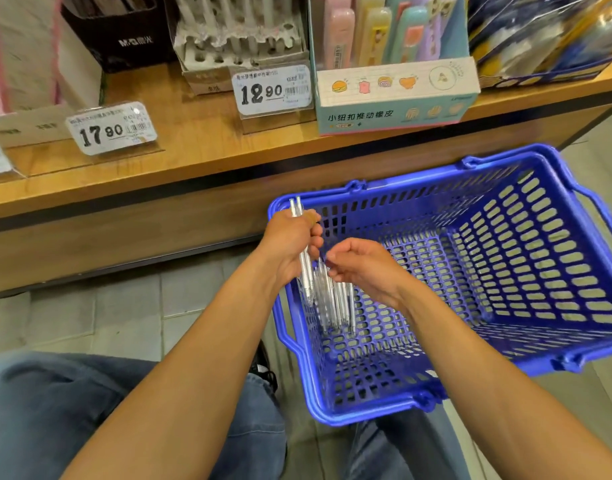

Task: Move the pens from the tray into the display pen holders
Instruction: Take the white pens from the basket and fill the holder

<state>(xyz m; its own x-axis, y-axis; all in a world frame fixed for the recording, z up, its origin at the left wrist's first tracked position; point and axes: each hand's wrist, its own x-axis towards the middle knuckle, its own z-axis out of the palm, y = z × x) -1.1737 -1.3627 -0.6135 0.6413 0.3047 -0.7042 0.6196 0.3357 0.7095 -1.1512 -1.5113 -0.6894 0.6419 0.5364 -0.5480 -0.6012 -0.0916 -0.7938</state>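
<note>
Over the near left corner of the blue basket (505, 188), the left hand (290, 247) is gripping a couple of clear pens (302, 258), their ends sticking up past the knuckles. Just beside it, the right hand (363, 268) is curling its fingers, pinching at the tops of more clear pens (335, 303) that are leaning upright against the basket's wall. Beyond the basket, a wooden shelf (200, 133) is carrying a cardboard pen holder (242, 46) with rows of holes, price tags (112, 128) and a pastel eraser box (394, 95).
</note>
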